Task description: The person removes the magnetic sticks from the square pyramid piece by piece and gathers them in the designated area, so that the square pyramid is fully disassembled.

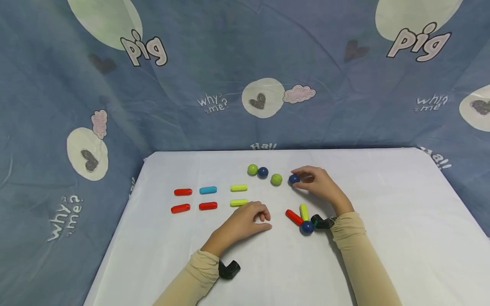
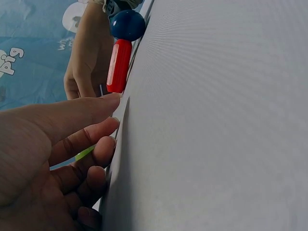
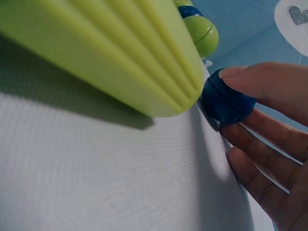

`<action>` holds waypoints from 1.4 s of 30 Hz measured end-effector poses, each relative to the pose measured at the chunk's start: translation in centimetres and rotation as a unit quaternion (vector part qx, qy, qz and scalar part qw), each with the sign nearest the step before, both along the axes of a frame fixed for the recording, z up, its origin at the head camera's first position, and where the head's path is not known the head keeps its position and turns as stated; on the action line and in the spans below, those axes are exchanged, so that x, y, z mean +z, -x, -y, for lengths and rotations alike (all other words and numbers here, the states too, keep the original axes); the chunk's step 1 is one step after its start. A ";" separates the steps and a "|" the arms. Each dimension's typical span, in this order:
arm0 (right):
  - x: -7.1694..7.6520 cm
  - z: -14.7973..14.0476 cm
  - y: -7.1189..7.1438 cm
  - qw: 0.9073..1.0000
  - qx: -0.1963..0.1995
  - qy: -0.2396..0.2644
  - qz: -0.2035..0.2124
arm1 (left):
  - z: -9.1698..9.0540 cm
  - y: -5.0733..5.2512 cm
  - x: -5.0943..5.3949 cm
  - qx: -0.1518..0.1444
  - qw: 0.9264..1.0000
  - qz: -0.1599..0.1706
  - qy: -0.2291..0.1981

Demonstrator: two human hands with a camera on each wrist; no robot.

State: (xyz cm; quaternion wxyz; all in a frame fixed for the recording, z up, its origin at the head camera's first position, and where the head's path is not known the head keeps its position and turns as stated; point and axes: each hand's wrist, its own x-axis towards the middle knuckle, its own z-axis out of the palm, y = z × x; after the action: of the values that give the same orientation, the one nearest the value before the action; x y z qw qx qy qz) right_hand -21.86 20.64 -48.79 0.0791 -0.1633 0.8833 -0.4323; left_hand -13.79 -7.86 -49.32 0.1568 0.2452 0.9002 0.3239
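Observation:
At the back of the white table, my right hand (image 1: 315, 182) pinches a dark blue ball (image 1: 294, 179) between thumb and fingers. The right wrist view shows the thumb on top of this blue ball (image 3: 228, 98) and fingertips beneath it. To its left lie a green ball (image 1: 276, 179), another blue ball (image 1: 263, 172) and a second green ball (image 1: 252, 169). My left hand (image 1: 245, 219) rests with fingers loosely curled and holds nothing, partly covering a yellow-green stick (image 1: 238, 202). Between the forearms, a third blue ball (image 1: 306, 228) touches a red stick (image 1: 294, 217) and a yellow-green stick (image 1: 304, 212).
Left of my left hand, short sticks lie in two rows, among them a blue stick (image 1: 208, 190) and several red ones, such as this red stick (image 1: 183, 192). Behind the white table (image 1: 402, 191) hangs a blue printed cloth (image 1: 337, 106).

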 end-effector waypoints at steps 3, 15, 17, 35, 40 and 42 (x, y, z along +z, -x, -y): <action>-0.1 -0.1 0.0 1.000 -0.005 -0.003 0.000 | 0.0 0.0 0.1 0.000 1.000 0.002 0.002; -0.1 -0.1 -0.1 1.000 -0.007 -0.003 0.012 | 0.0 -0.1 0.1 0.005 1.000 0.008 0.005; -0.1 -0.1 -0.1 1.000 -0.008 -0.004 0.013 | 0.0 -0.1 0.2 0.005 1.000 0.008 0.004; -0.3 -0.2 0.1 1.000 -0.004 0.003 0.009 | 0.0 -0.1 0.0 0.004 1.000 -0.002 -0.003; -0.3 -0.2 0.0 1.000 -0.008 0.001 0.013 | 0.0 -0.1 0.0 0.004 1.000 -0.003 -0.006; -0.2 -0.3 0.0 1.000 -0.009 -0.001 0.014 | 0.0 -0.1 0.0 0.004 1.000 -0.002 -0.008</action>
State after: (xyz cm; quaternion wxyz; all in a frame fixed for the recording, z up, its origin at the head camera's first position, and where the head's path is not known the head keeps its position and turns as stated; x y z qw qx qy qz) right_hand -21.84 20.90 -49.00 0.0876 -0.1496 0.8840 -0.4341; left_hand -13.68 -7.90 -49.28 0.1517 0.2435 0.8990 0.3308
